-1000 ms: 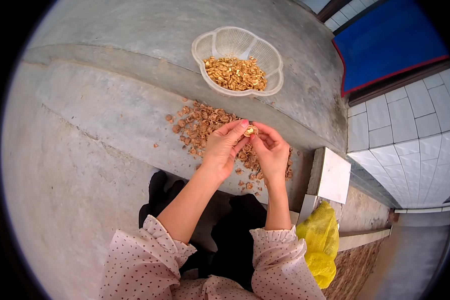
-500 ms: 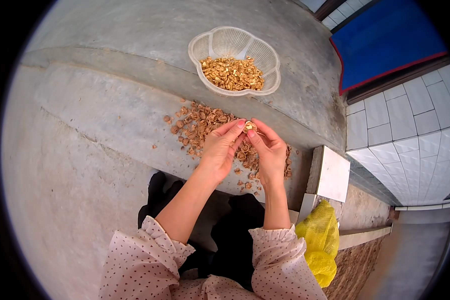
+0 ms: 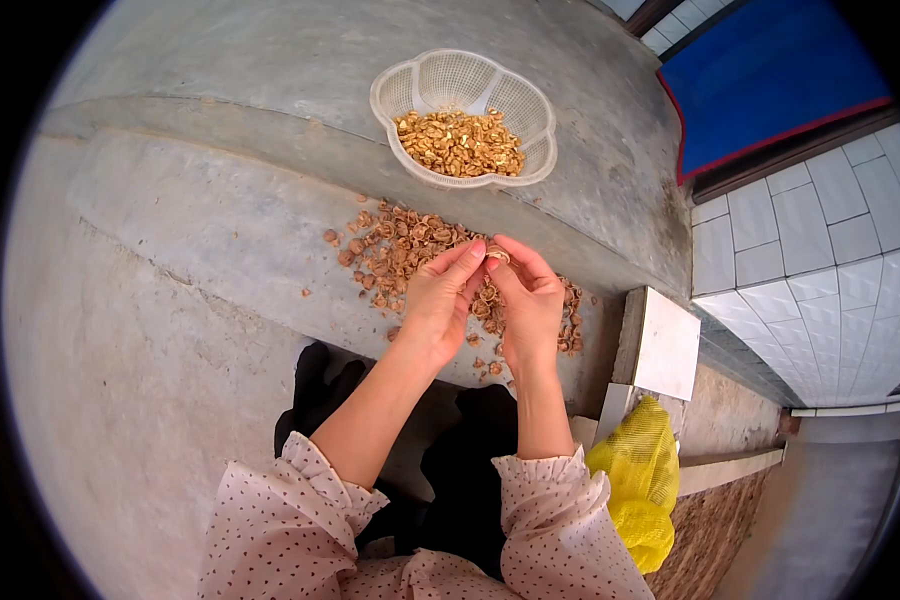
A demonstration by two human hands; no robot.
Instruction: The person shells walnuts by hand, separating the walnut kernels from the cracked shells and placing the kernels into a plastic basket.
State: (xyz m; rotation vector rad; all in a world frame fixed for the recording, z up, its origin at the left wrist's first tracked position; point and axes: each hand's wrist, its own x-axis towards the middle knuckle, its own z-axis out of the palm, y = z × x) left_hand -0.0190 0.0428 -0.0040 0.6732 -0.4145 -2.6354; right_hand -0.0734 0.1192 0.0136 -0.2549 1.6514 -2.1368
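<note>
Between the fingertips of both hands is a cracked walnut [image 3: 497, 256], pale kernel showing in its shell. My left hand [image 3: 440, 297] pinches it from the left with thumb and fingers. My right hand [image 3: 531, 300] grips it from the right, thumb pressed against it. Just below and behind my hands a heap of broken walnut shells [image 3: 410, 248] lies on the concrete step. Beyond the heap stands a white mesh plastic basket [image 3: 541, 110] with a scalloped rim, part filled with shelled walnut kernels [image 3: 458, 142].
The basket rests on the higher concrete ledge [image 3: 270, 60]. A yellow mesh bag [image 3: 638, 470] lies at the right, next to a white-tiled block [image 3: 667, 345]. A blue curtain [image 3: 770, 80] with a red edge hangs at the upper right beside a white tiled wall [image 3: 810, 230].
The right hand has turned and shifted slightly left, its thumb now covering more of the walnut. Less of the pale kernel shows. The whole view has moved a little.
</note>
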